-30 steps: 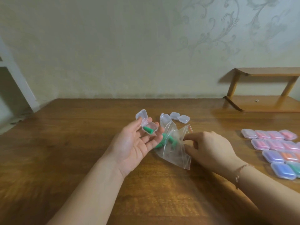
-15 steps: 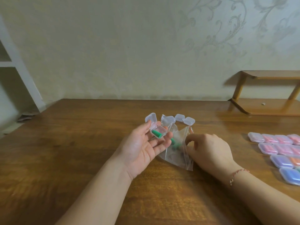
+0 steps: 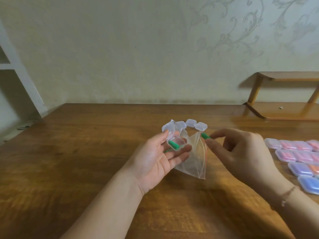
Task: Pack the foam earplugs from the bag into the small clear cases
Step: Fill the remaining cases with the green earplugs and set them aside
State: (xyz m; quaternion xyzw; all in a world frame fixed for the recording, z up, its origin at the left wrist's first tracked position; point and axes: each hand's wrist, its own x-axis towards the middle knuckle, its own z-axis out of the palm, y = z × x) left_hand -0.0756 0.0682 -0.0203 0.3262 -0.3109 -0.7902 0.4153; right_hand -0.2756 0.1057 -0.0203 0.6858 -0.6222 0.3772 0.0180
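A green foam earplug (image 3: 205,135) is pinched between the thumb and forefinger of the right hand (image 3: 241,152), just above the mouth of a clear zip bag (image 3: 191,159). The bag stands crumpled on the wooden desk (image 3: 86,152) between the two hands. The left hand (image 3: 155,159) lies palm up with fingers nearly straight, cradling one small clear case (image 3: 176,143) on its fingertips; the case's lid is hinged open, and a second green earplug (image 3: 173,145) lies inside. Behind the bag, three empty clear cases (image 3: 201,126) sit closed on the desk in a short row, one partly hidden. Along the right edge of the desk, closed filled cases (image 3: 293,145) lie in rows, pink, orange, purple and blue; about nine show, some cut off by the frame. A wooden shelf (image 3: 284,111) stands at the desk's far right corner.
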